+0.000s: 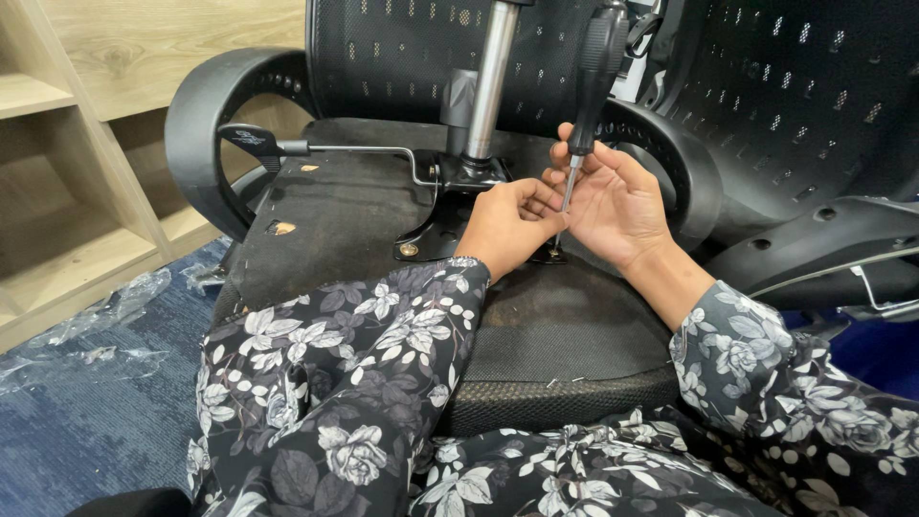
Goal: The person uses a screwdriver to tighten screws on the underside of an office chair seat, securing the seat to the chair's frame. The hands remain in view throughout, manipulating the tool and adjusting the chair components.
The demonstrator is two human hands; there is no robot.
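An upturned black office chair seat [354, 206] lies in front of me, its underside facing up. A black metal mechanism plate [442, 225] with a silver gas cylinder [490, 81] is fixed to it. My right hand [617, 201] holds a black-handled screwdriver [593, 72] upright, fingers round the lower handle and shaft, tip down at the plate's right edge. My left hand [507, 225] rests on the plate, fingertips pinched at the screwdriver's tip; whatever is under them is hidden. A gold bolt head [409, 250] shows at the plate's left corner.
A lever with a black paddle [251, 139] sticks out left. Curved black armrests [196, 134] flank the seat. A wooden shelf unit [67, 191] stands at left, clear plastic wrap [105, 321] lies on the blue carpet. Another mesh chair part [804, 105] is at right.
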